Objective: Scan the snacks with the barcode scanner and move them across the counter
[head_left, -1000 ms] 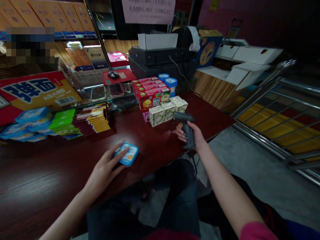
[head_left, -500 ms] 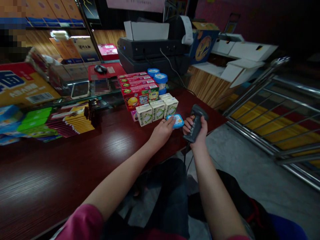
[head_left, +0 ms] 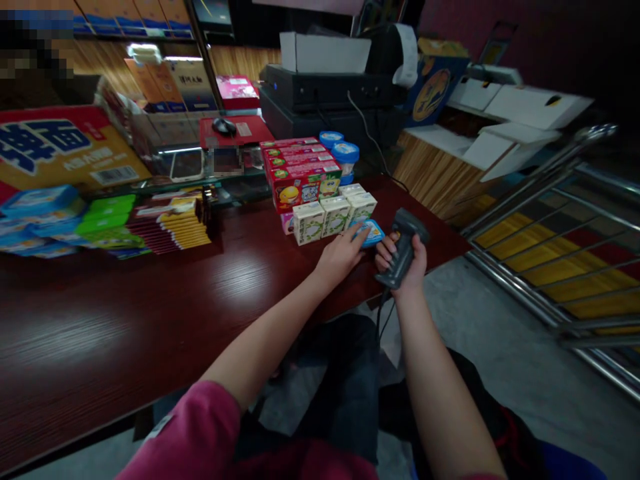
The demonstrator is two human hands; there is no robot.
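Note:
My left hand has its fingers on the left side of a small flat blue pack, with the thumb side low near the tabletop. The pack sits close in front of small pale green-and-white cartons. Wrapped around the handle of a dark grey barcode scanner is my right hand; the scanner's head points up and its cable hangs below the table edge. Behind the cartons stand red boxes in a row and blue-lidded tubs.
The dark red-brown table bears stacked blue packs, green packs and brown-yellow sachets at left. A large red-yellow carton is behind them. A black cash drawer is at the back, a metal railing at right.
The view has swung left, so everything appears further right. My left hand and the blue pack are now nearer the cartons. My right hand still holds the scanner.

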